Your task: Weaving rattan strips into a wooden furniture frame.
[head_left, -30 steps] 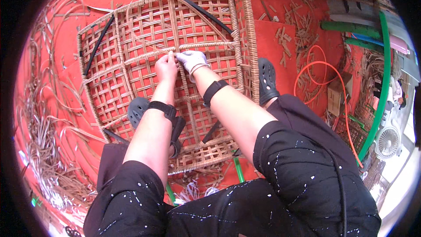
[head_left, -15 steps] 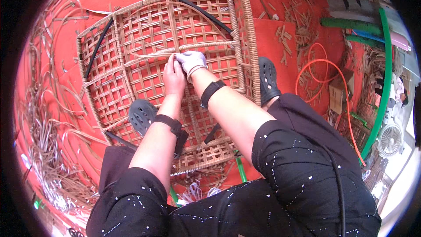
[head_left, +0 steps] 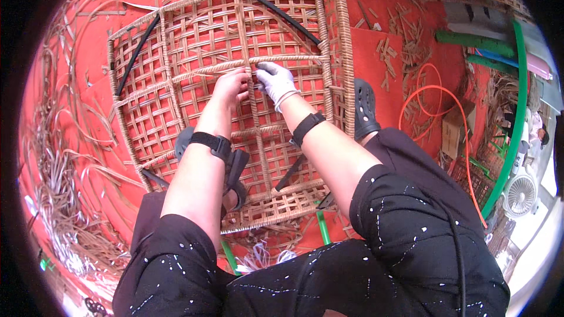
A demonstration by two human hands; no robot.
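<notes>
A large woven wicker panel [head_left: 202,29] with wrapped frame bars lies in front of me, and a raised wicker side [head_left: 341,53] stands along its right edge. My bare left hand [head_left: 231,86] is closed, fingers curled, just under the wrapped crossbar [head_left: 194,72] where it meets the middle bar. A thin wicker strip runs along that crossbar to the hand; what the fingertips grip is hidden. Across the middle bar, my right hand [head_left: 277,82], in a white glove with grey fingertips, has its fingers bent inward close to the same joint. Whatever they pinch is too small to make out.
Dark braces [head_left: 285,16] cross the panel's corners. Loose wicker strips [head_left: 56,191] heap on the red floor at left, with short offcuts [head_left: 385,56] at right. An orange hose [head_left: 449,89], a green pole [head_left: 517,111] and a white fan [head_left: 520,195] are at right.
My hands, together over the crossbar before, have parted to either side of the middle bar. The left forearm has swung left, and the panel appears slightly farther right in view.
</notes>
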